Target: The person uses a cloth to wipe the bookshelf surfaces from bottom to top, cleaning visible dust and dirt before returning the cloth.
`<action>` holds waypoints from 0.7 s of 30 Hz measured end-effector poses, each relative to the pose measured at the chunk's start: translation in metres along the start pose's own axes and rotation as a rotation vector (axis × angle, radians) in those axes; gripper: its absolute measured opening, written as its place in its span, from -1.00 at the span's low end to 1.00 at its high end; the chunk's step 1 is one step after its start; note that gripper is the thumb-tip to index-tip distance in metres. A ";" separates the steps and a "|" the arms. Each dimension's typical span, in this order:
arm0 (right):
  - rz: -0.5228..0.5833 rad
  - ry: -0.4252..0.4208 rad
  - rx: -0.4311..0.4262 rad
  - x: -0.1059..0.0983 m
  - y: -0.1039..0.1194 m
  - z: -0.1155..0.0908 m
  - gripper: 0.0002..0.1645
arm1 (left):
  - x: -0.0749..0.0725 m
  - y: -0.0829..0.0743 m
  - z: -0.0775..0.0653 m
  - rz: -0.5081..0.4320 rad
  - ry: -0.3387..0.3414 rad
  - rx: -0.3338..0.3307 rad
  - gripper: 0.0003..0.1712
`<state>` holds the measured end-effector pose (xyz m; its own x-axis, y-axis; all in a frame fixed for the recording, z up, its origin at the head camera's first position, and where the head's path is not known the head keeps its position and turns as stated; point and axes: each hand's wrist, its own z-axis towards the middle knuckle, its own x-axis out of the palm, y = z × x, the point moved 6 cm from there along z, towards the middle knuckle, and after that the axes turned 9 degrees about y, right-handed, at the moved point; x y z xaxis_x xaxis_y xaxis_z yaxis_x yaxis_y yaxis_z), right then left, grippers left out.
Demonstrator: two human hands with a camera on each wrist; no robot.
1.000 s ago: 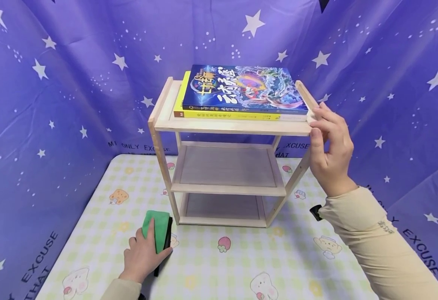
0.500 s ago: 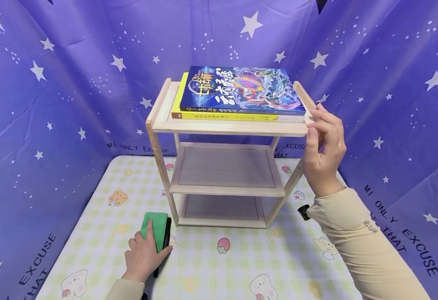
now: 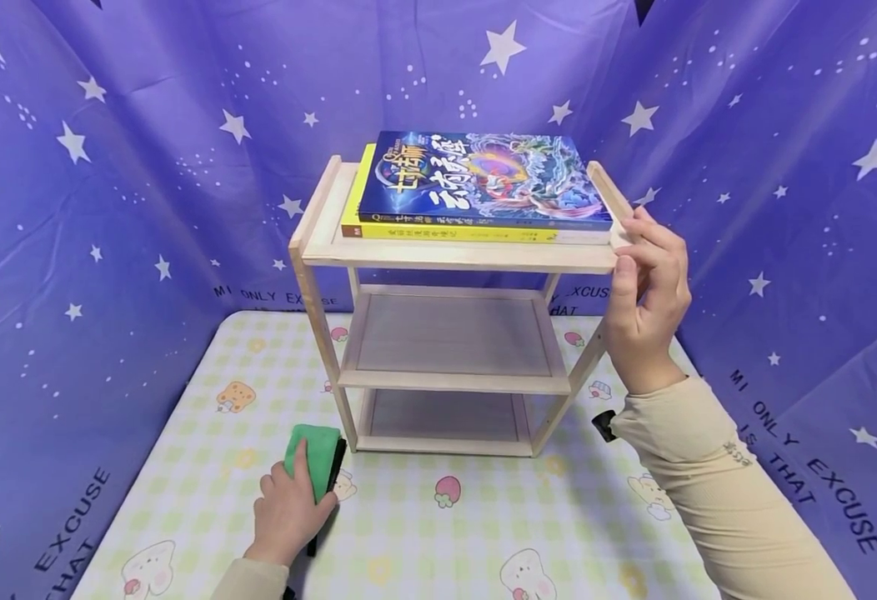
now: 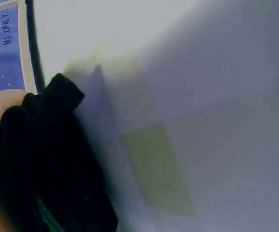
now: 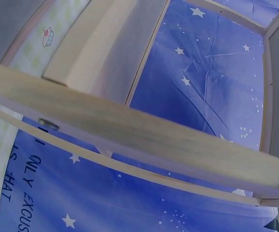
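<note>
In the head view, my left hand (image 3: 288,508) holds a folded green and black cloth (image 3: 314,454) low at the table's front left. Its index finger lies along the green top and the thumb is at the black side. The left wrist view shows the cloth's black folds (image 4: 57,159) up close. My right hand (image 3: 648,292) grips the front right corner of a three-tier wooden shelf (image 3: 453,257), thumb at the front edge. Two books lie stacked on the top tier: a blue one (image 3: 483,179) over a yellow one (image 3: 446,232). The right wrist view shows only the shelf's frame (image 5: 144,130).
The shelf stands on a checked tablecloth (image 3: 408,533) printed with cartoon figures. Purple curtains (image 3: 146,125) with white stars enclose the table at the back and both sides. The middle tier (image 3: 453,333) and bottom tier (image 3: 446,414) bear nothing visible.
Shelf, books and right hand shift slightly left in the view, with the background moving a little too. Both hands keep their hold; the left hand and cloth barely move.
</note>
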<state>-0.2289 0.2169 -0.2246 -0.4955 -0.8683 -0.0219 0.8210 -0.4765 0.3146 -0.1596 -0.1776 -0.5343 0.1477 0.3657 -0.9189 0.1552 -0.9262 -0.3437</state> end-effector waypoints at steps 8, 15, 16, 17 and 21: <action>0.002 0.008 0.003 0.000 -0.001 0.000 -0.59 | -0.004 -0.013 -0.008 -0.020 -0.061 0.080 0.03; 0.008 0.005 0.011 -0.001 -0.001 -0.001 -0.60 | -0.002 -0.016 -0.018 -0.035 -0.067 0.070 -0.01; 0.009 0.007 0.012 -0.001 -0.001 -0.001 -0.60 | -0.002 -0.017 -0.019 -0.039 -0.064 0.067 -0.01; 0.007 0.009 0.014 -0.001 -0.001 -0.001 -0.60 | -0.002 -0.018 -0.020 -0.042 -0.062 0.064 -0.01; -0.005 0.017 0.020 -0.001 -0.002 -0.001 -0.60 | -0.001 -0.021 -0.023 -0.071 -0.053 0.042 -0.02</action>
<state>-0.2296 0.2182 -0.2263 -0.4950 -0.8680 -0.0397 0.8123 -0.4785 0.3335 -0.1409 -0.1563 -0.5218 0.0857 0.4264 -0.9005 0.1227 -0.9014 -0.4152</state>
